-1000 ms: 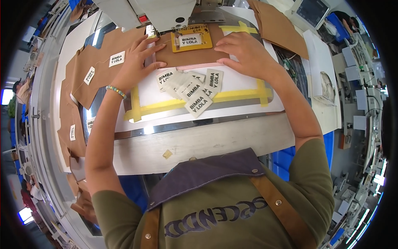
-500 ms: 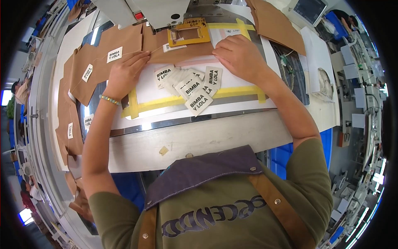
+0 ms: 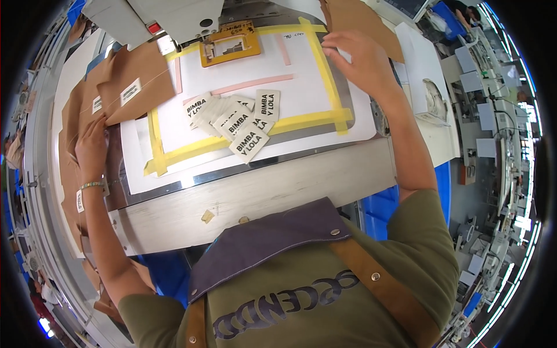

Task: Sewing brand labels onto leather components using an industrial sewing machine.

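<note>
My left hand (image 3: 91,146) is at the left side of the table, its fingertips closed at the lower edge of a brown fabric panel (image 3: 142,72). White labels (image 3: 131,91) lie on that panel, with a thread running between them. My right hand (image 3: 362,61) hovers over the right edge of the yellow-taped white sheet (image 3: 197,130), fingers loosely bent and apart, nothing visible in them. A heap of white printed labels (image 3: 239,124) lies on the sheet. Behind it, a yellow clamp frame (image 3: 230,48) sits under the machine head (image 3: 174,17).
Pink strips (image 3: 255,84) mark the white sheet. More brown panels (image 3: 362,23) are stacked at the far right, beside a white box-like piece (image 3: 426,81). Further brown pieces (image 3: 72,127) hang over the left table edge. A blue bin (image 3: 377,211) shows below the table.
The brown panel has moved left off the white sheet with my left hand, uncovering the pink strips and clamp opening. My right hand has let go of it and moved right and up.
</note>
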Tool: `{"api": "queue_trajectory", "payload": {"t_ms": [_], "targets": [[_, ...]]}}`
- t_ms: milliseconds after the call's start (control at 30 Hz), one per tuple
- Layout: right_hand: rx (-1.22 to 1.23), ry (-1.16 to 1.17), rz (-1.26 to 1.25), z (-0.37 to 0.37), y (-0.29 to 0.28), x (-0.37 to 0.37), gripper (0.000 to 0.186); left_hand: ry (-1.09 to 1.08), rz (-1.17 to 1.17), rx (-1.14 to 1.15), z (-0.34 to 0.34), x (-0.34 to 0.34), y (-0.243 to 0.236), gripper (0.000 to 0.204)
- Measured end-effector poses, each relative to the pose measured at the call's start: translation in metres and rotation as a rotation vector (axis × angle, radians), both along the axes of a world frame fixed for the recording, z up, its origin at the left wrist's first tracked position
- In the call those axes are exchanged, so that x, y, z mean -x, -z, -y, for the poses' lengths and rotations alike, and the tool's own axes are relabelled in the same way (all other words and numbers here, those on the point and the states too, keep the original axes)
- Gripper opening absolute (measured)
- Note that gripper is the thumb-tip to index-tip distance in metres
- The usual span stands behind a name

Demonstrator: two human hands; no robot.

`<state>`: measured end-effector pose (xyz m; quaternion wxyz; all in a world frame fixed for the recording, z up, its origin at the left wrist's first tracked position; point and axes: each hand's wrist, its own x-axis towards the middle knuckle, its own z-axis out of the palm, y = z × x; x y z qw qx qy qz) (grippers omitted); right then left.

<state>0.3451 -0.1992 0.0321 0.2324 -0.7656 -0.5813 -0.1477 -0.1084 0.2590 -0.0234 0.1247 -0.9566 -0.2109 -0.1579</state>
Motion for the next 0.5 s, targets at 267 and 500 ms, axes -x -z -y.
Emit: {"api": "queue_trajectory", "payload": {"t_ms": [267,500], "targets": [[0.017,0.191,0.218,0.014,0.026,-0.080,0.023,-0.211,0.081,0.006,0.015,-0.011,-0.008,0.064],[0.044,0.204,-0.128,0.017,0.009,-0.097,0.021,0.179,0.243,0.230,0.097,-0.059,-0.032,0.048]]}}
